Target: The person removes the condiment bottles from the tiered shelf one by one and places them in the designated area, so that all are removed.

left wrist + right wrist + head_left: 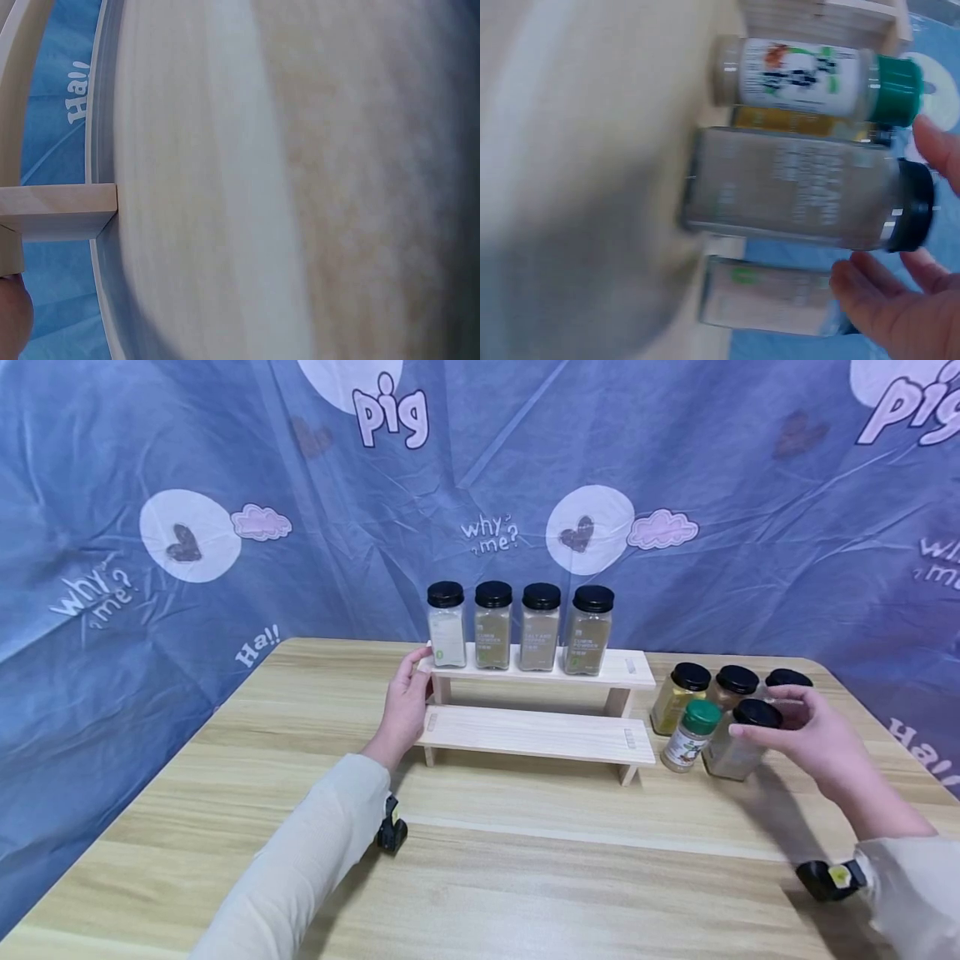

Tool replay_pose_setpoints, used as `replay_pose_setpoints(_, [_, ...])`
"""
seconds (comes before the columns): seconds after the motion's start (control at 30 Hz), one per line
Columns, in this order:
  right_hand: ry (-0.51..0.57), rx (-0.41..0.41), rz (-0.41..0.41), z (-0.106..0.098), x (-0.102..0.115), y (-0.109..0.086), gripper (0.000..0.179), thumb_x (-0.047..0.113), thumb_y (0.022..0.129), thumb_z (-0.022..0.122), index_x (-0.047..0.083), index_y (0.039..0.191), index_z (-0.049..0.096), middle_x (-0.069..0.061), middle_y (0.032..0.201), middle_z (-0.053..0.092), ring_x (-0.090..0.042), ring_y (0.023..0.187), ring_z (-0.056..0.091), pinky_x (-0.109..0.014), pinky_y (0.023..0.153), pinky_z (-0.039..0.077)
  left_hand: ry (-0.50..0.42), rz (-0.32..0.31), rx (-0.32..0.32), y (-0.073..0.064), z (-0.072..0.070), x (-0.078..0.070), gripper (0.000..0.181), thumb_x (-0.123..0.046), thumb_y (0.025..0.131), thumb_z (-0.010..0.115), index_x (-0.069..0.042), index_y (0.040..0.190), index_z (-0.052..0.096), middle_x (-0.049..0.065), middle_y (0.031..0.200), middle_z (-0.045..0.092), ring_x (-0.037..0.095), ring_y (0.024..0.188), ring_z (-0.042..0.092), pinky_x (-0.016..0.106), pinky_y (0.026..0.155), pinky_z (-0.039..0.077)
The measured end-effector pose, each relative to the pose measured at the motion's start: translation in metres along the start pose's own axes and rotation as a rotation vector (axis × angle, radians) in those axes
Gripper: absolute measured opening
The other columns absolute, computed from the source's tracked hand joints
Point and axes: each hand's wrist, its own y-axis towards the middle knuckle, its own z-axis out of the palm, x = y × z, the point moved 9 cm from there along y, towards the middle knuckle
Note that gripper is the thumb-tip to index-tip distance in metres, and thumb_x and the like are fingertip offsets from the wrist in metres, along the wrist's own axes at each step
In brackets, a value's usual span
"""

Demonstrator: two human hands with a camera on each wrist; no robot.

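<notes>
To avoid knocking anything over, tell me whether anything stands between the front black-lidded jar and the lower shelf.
The green-capped bottle stands between the front black-lidded jar and the lower shelf's right end. Lifting over its cap would probably clear it.

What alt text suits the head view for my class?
A person's right hand is at the black lid of a spice jar, one of five clustered right of a two-step wooden rack. The left hand touches the rack's left end; four jars stand on its upper step.
</notes>
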Motion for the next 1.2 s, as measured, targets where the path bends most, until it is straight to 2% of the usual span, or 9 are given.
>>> replay_pose_setpoints(0.1, [-0.01,-0.069,0.023,-0.013,0.007,0.0,0.056,0.026,0.081,0.072,0.022,0.124,0.036,0.023,0.097,0.044,0.016,0.082,0.04,-0.002,0.063,0.04,-0.002,0.003,0.003,0.0,0.0,0.0,0.034,-0.005,0.099,0.032,-0.003,0.131,0.043,0.016,0.143,0.037,0.029,0.127,0.043,0.037,0.109,0.035])
replay_pose_setpoints(0.2, [0.001,-0.138,0.055,-0.022,0.017,-0.001,0.066,0.032,0.08,0.071,0.017,0.134,0.034,0.028,0.094,0.044,0.015,0.084,0.041,0.0,0.063,0.038,-0.006,0.008,0.004,0.0,0.0,-0.001,0.033,-0.005,0.099,0.032,-0.002,0.131,0.043,0.017,0.142,0.038,0.029,0.126,0.044,0.038,0.108,0.036])
replay_pose_setpoints(0.3, [0.021,-0.187,0.078,-0.025,0.027,-0.002,0.061,0.037,0.08,0.071,0.028,0.13,0.036,0.029,0.095,0.044,0.014,0.086,0.042,0.001,0.064,0.037,-0.001,0.003,-0.002,0.0,-0.001,-0.001,0.033,-0.006,0.099,0.033,-0.003,0.131,0.044,0.017,0.142,0.039,0.029,0.125,0.045,0.038,0.108,0.036])
replay_pose_setpoints(0.4, [0.088,-0.195,0.055,-0.02,0.04,-0.003,0.046,0.032,0.081,0.071,0.04,0.111,0.037,0.029,0.096,0.046,0.011,0.09,0.044,0.001,0.066,0.037,0.007,-0.003,-0.003,0.001,-0.002,0.0,0.033,-0.007,0.099,0.033,-0.005,0.131,0.045,0.016,0.142,0.038,0.029,0.125,0.045,0.038,0.108,0.036])
replay_pose_setpoints(0.47, [0.11,-0.194,0.032,-0.016,0.05,-0.002,0.045,0.029,0.081,0.071,0.041,0.107,0.037,0.029,0.096,0.047,0.01,0.092,0.045,0.001,0.066,0.037,0.012,-0.006,-0.002,0.0,-0.002,0.0,0.033,-0.006,0.099,0.033,-0.005,0.131,0.045,0.016,0.142,0.038,0.028,0.126,0.045,0.038,0.108,0.036])
replay_pose_setpoints(0.8, [0.082,-0.179,-0.045,-0.002,0.092,0.008,0.044,0.036,0.081,0.07,0.038,0.112,0.04,0.022,0.104,0.049,0.0,0.103,0.047,0.0,0.072,0.039,0.024,-0.014,0.002,-0.001,-0.001,0.001,0.033,-0.007,0.1,0.034,-0.006,0.131,0.045,0.014,0.142,0.039,0.027,0.126,0.045,0.034,0.107,0.038])
replay_pose_setpoints(0.9, [0.046,-0.157,-0.037,0.004,0.104,0.013,0.051,0.043,0.08,0.068,0.033,0.121,0.039,0.01,0.116,0.05,-0.012,0.115,0.045,-0.01,0.088,0.042,0.016,-0.016,-0.002,-0.001,-0.001,0.002,0.033,-0.007,0.099,0.034,-0.006,0.13,0.045,0.014,0.142,0.039,0.026,0.125,0.045,0.034,0.107,0.038])
replay_pose_setpoints(1.07, [0.044,-0.115,-0.022,0.017,0.121,0.019,0.075,0.049,0.078,0.067,0.015,0.136,0.034,-0.014,0.136,0.043,-0.03,0.125,0.039,-0.048,0.103,0.037,0.023,-0.023,0.0,-0.001,0.0,0.002,0.033,-0.007,0.1,0.033,-0.007,0.131,0.045,0.014,0.143,0.038,0.027,0.126,0.044,0.035,0.107,0.038])
replay_pose_setpoints(1.2, [0.072,-0.08,-0.039,0.031,0.13,0.023,0.081,0.05,0.077,0.067,0.009,0.137,0.031,-0.017,0.137,0.042,-0.032,0.126,0.038,-0.049,0.103,0.037,0.031,-0.019,-0.001,-0.001,-0.001,0.001,0.034,-0.006,0.1,0.033,-0.007,0.131,0.045,0.014,0.144,0.037,0.027,0.126,0.044,0.034,0.107,0.038])
